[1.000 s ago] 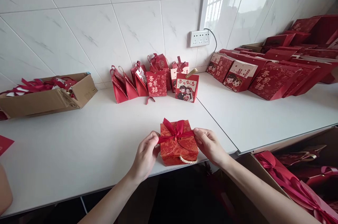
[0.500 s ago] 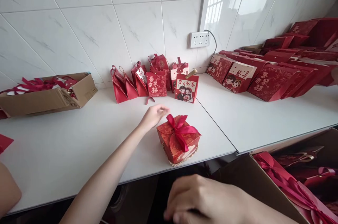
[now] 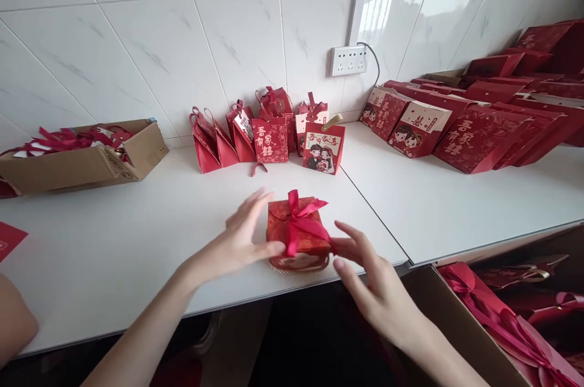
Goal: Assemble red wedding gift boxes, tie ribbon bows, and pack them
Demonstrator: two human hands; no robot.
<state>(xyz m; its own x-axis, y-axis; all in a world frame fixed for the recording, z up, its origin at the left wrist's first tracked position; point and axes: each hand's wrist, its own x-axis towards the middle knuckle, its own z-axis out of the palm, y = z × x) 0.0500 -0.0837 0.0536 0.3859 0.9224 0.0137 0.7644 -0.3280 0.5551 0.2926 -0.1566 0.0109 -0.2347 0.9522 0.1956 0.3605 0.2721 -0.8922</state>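
A red gift box (image 3: 278, 227) with a bright red ribbon bow (image 3: 302, 221) on top stands near the counter's front edge. Twisted gold cord runs around its base. My left hand (image 3: 237, 235) is at its left side, fingers spread and the thumb against the front left corner. On the right side, my right hand (image 3: 371, 277) has its fingers apart, with the fingertips at the box's right edge. Whether they press on it, I cannot tell. Behind the box stand several small red gift bags (image 3: 272, 140), and a short red strip (image 3: 258, 169) lies before them.
At the left is a cardboard box (image 3: 68, 171) of red ribboned items. Many red boxes (image 3: 474, 137) crowd the right rear. An open carton (image 3: 438, 308) with ribboned packages is below the counter at right. Another person's arm (image 3: 16, 320) shows at the left edge.
My right hand has risen from below the counter edge to the gift box's right side. My left hand has come down to its left side. The box has turned and shifted slightly left.
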